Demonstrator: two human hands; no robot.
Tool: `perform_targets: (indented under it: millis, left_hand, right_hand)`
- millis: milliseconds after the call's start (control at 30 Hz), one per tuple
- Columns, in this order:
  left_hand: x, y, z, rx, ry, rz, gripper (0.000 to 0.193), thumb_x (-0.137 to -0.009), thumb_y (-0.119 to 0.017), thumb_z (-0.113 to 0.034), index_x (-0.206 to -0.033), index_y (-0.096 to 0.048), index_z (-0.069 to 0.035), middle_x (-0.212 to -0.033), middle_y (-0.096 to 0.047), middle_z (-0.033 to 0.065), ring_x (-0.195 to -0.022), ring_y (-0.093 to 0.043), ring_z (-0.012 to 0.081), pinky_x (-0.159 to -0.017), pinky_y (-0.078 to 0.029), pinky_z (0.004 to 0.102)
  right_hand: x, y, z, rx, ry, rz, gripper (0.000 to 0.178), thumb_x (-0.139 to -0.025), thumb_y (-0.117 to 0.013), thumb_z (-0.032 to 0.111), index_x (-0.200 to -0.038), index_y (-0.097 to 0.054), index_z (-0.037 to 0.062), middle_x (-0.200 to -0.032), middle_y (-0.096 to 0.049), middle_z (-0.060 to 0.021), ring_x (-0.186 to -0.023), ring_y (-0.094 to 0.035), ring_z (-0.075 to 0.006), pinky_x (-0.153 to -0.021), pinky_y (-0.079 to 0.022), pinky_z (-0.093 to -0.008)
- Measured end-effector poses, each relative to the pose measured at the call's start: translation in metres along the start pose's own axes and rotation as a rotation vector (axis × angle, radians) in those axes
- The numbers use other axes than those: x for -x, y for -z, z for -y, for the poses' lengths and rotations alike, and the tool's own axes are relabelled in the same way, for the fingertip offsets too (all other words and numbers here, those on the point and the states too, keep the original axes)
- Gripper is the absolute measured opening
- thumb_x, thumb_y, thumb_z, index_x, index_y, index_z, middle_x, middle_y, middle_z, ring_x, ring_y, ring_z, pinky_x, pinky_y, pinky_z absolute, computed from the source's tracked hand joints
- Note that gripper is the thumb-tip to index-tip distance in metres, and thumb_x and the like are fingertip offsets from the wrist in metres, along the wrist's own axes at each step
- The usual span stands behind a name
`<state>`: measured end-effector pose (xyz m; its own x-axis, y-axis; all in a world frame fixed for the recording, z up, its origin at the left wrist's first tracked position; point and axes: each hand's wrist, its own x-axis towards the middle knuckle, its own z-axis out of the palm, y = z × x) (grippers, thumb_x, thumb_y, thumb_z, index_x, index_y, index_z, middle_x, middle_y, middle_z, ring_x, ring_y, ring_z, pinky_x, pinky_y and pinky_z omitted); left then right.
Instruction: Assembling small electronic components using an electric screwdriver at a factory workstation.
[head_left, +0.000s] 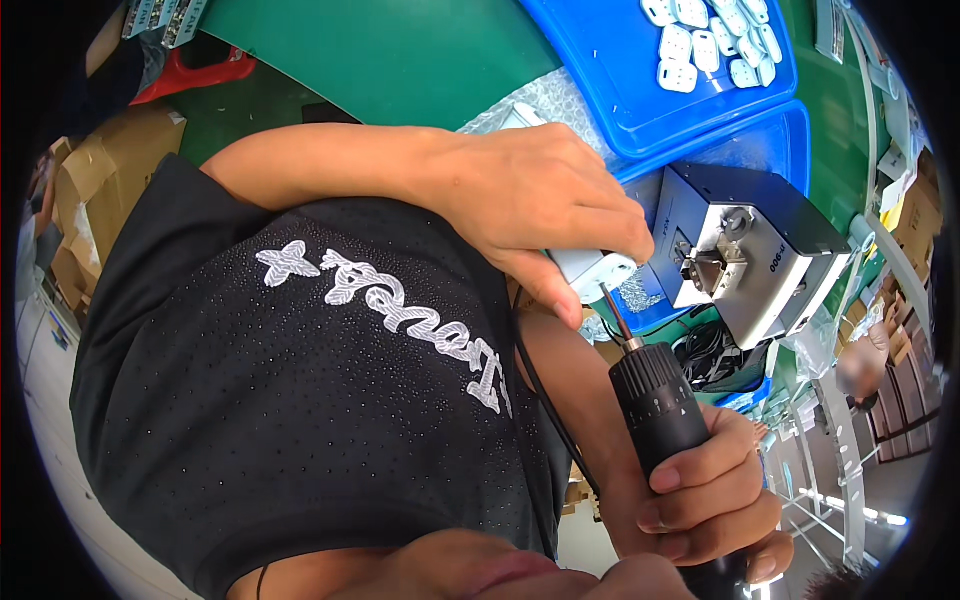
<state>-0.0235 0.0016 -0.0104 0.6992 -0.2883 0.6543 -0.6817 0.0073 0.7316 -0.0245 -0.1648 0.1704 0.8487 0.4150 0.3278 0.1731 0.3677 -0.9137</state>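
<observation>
My left hand (545, 200) is closed around a long white plastic housing (592, 272). One end shows past my fingers and thumb, and what looks like its other end comes out on the far side of the hand. A black electric screwdriver (655, 400) is gripped in my right hand (705, 490), its fingers wrapped round the body. Its thin bit meets the near end of the housing, close to a small hole. Whether a screw sits at the tip is too small to tell. Most of the housing is hidden under my left hand.
Beside my left hand stands a black and silver screw feeder (750, 265). A blue tray (625, 130) holds several white plastic covers (690, 45), with another blue bin (795, 135) beside it. Bubble wrap (570, 105) lies on the green table (400, 50). A black cable (545, 395) hangs near my right forearm.
</observation>
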Motion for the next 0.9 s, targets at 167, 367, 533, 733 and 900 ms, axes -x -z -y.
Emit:
perform_targets:
  millis: [167,367,533,733,900]
  left_hand:
    - [0.001,0.002,-0.001,0.013,-0.021,0.002,0.065,-0.085,-0.058,-0.064,-0.103,-0.059,-0.001,-0.081,-0.061,0.0087,-0.064,-0.06,0.0254,-0.051,-0.044,0.0335]
    - [0.001,0.001,-0.002,-0.003,-0.005,0.027,0.065,-0.085,-0.058,-0.064,-0.102,-0.059,-0.002,-0.082,-0.061,0.0081,-0.064,-0.06,0.0247,-0.051,-0.045,0.0333]
    - [-0.001,0.001,0.001,0.0,-0.013,0.014,0.064,-0.084,-0.058,-0.065,-0.102,-0.059,-0.003,-0.082,-0.061,0.0072,-0.065,-0.06,0.0246,-0.052,-0.045,0.0336]
    - [-0.001,0.001,0.0,0.014,0.012,0.038,0.067,-0.084,-0.057,-0.067,-0.105,-0.057,-0.003,-0.084,-0.061,0.0071,-0.069,-0.061,0.0251,-0.055,-0.046,0.035]
    - [0.0,0.004,-0.001,0.024,0.007,0.042,0.068,-0.084,-0.056,-0.068,-0.104,-0.056,-0.003,-0.079,-0.057,0.0066,-0.066,-0.059,0.0248,-0.055,-0.045,0.0356]
  right_hand:
    - [-0.002,-0.004,-0.011,-0.023,0.077,0.018,0.028,-0.097,-0.044,0.02,-0.12,-0.05,0.0054,-0.07,-0.053,-0.0028,-0.057,-0.053,-0.017,-0.056,-0.049,-0.0332]
    - [0.0,-0.001,-0.026,-0.028,0.206,-0.027,0.029,-0.094,-0.052,0.023,-0.115,-0.051,0.0034,-0.07,-0.052,-0.0004,-0.054,-0.053,-0.0137,-0.055,-0.046,-0.03]
    - [0.004,-0.011,-0.026,0.05,0.291,-0.06,0.035,-0.09,-0.06,0.029,-0.11,-0.053,0.0016,-0.071,-0.055,0.0021,-0.052,-0.054,-0.0095,-0.055,-0.045,-0.0259]
    - [0.018,0.003,-0.02,0.151,0.393,-0.216,0.065,-0.085,-0.061,0.062,-0.11,-0.053,0.0022,-0.07,-0.054,0.0001,-0.05,-0.052,-0.0113,-0.054,-0.045,-0.0271]
    - [-0.015,0.057,-0.05,0.643,0.48,-0.762,0.087,-0.082,-0.031,0.086,-0.103,-0.048,0.0028,-0.058,-0.049,-0.0091,-0.039,-0.044,-0.0172,-0.04,-0.042,-0.0335]
